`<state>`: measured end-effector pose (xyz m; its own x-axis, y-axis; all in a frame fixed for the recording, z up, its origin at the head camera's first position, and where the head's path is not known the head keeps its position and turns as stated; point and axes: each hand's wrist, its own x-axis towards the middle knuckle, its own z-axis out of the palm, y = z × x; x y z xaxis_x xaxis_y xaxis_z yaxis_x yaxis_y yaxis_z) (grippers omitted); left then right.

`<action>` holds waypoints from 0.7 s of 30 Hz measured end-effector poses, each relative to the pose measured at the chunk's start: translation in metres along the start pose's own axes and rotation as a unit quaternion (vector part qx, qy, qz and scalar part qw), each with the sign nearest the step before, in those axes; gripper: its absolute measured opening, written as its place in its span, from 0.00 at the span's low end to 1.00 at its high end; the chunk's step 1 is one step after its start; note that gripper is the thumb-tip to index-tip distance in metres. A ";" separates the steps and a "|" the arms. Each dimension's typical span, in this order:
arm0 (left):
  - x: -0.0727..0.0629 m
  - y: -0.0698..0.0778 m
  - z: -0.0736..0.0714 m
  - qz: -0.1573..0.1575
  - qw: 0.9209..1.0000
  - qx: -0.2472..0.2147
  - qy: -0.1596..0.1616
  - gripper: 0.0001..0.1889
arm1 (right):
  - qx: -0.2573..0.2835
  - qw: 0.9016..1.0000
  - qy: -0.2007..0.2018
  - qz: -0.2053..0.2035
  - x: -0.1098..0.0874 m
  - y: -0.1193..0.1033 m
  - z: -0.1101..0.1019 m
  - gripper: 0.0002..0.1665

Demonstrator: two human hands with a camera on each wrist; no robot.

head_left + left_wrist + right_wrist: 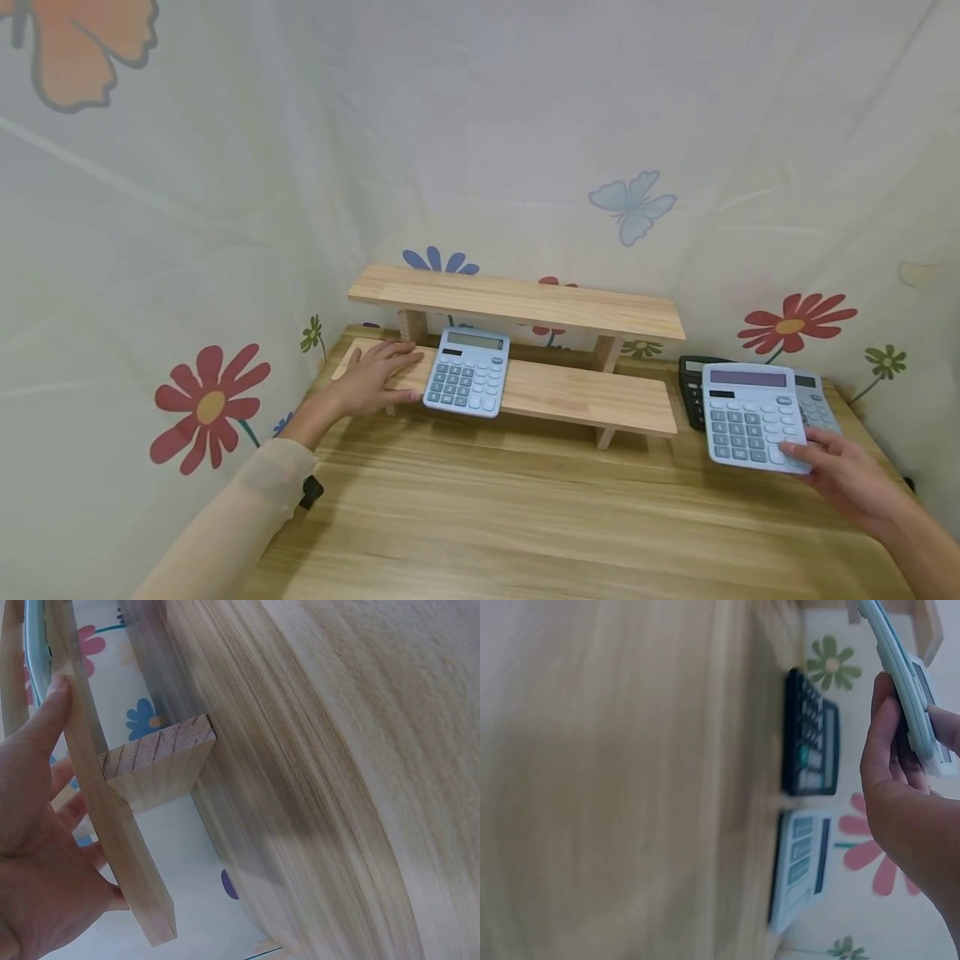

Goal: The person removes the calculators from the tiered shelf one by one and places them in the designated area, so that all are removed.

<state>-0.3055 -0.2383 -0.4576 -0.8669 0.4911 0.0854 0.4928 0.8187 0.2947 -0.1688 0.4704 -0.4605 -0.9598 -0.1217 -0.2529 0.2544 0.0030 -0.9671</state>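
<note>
My right hand (855, 479) holds a light blue calculator (750, 417) by its lower right corner, thumb on the front and fingers behind. In the right wrist view, that calculator (906, 682) is seen edge-on, raised off the table. Another light blue calculator (467, 372) leans on the lower board (577, 393) of a two-tier wooden shelf, its display facing up and forward. Just left of it, my left hand (375, 379) rests on the lower board with fingers extended. Its thumb (54, 709) lies at the board's front edge, close to the calculator's lower corner.
Behind the held calculator, a black calculator (810, 739) and a pale calculator (801, 862) are on the table's right side. The upper board (517, 302) stands above and behind the lower one. A floral curtain (510, 150) closes off the back and sides of the wooden table (525, 517).
</note>
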 end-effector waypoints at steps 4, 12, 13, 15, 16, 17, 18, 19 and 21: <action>0.000 0.000 0.001 0.000 1.000 0.005 0.001 0.42 | -0.048 0.997 0.020 0.049 0.002 0.006 -0.010 0.27; 0.000 0.000 0.000 0.001 1.000 0.003 0.000 0.42 | -0.127 0.986 0.037 0.100 0.009 0.021 -0.018 0.46; 0.000 0.000 0.000 0.001 1.000 0.002 -0.001 0.42 | -0.127 0.986 0.038 0.104 0.009 0.023 -0.019 0.45; 0.000 0.000 0.000 0.001 1.000 0.003 -0.001 0.42 | -0.132 0.984 0.040 0.110 0.010 0.027 -0.020 0.45; -0.001 0.001 0.000 0.000 1.000 0.003 -0.002 0.42 | -0.130 0.984 0.040 0.112 0.010 0.028 -0.020 0.45; -0.001 0.001 -0.001 0.000 1.000 0.003 -0.002 0.42 | -0.129 0.984 0.039 0.114 0.010 0.030 -0.020 0.45; -0.001 0.001 -0.001 -0.001 1.000 0.004 -0.002 0.42 | -0.124 0.985 0.038 0.116 0.011 0.030 -0.020 0.45; -0.001 0.001 -0.001 -0.001 1.000 0.004 -0.002 0.42 | -0.118 0.985 0.036 0.119 0.011 0.031 -0.020 0.45; -0.001 0.001 -0.002 -0.001 1.000 0.003 -0.001 0.42 | -0.107 0.986 0.035 0.124 0.011 0.031 -0.020 0.46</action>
<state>-0.3043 -0.2382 -0.4554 -0.8676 0.4903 0.0825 0.4916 0.8211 0.2900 -0.1735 0.4894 -0.4942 -0.8789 -0.0219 -0.4765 0.4589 0.2338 -0.8572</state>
